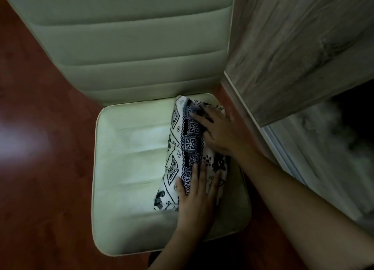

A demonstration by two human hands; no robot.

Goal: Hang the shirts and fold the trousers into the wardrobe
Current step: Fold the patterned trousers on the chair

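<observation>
A folded pair of white trousers with a black and dark-blue print (183, 148) lies on the right half of a cream chair seat (131, 168). My left hand (197, 194) rests flat on the near end of the bundle, fingers spread. My right hand (220, 133) presses on its far right side, fingers spread over the cloth. Both palms lie on top of the fabric; neither hand closes around it.
The chair's padded backrest (129, 42) rises behind the seat. A grey wood-grain wardrobe door (293, 47) stands to the right, with a dark opening (334, 138) beyond it showing blurred pale shapes. Reddish wooden floor (40, 168) surrounds the chair.
</observation>
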